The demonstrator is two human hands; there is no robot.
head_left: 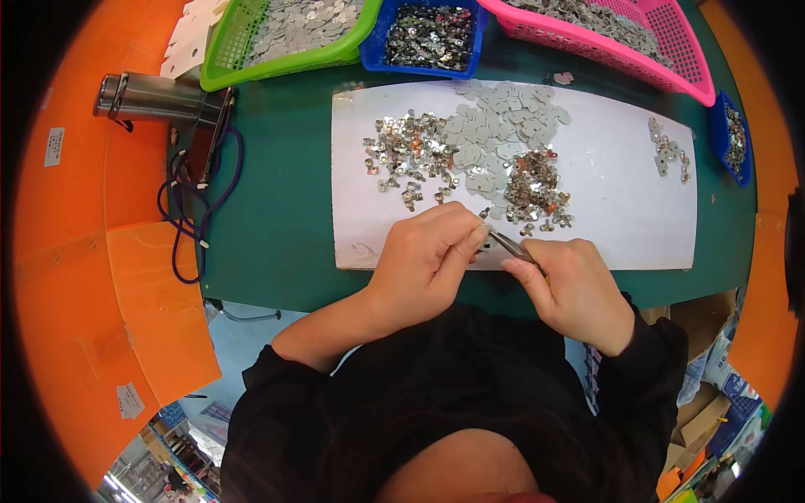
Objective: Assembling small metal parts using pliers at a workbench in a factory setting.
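Note:
Over the near edge of a white board [620, 226], my left hand [428, 256] pinches a small metal piece [485, 214] between thumb and fingertips, mostly covered by them. My right hand [574, 289] is closed around metal pliers [508, 245], whose tapered tips meet the piece at my left fingertips. Just beyond lie a heap of shiny small metal clips [407, 144], a heap of flat grey metal plates [511, 117] and a darker heap of small metal fittings [535, 189]. Several joined small pieces [667, 151] lie at the board's right.
Along the far side of the green table [277, 210] stand a green basket [289, 63], a blue bin [423, 70] and a pink basket [604, 63], all holding metal parts. A small blue tray [742, 172] is at right. A steel flask [159, 99] and a corded phone [214, 138] sit left.

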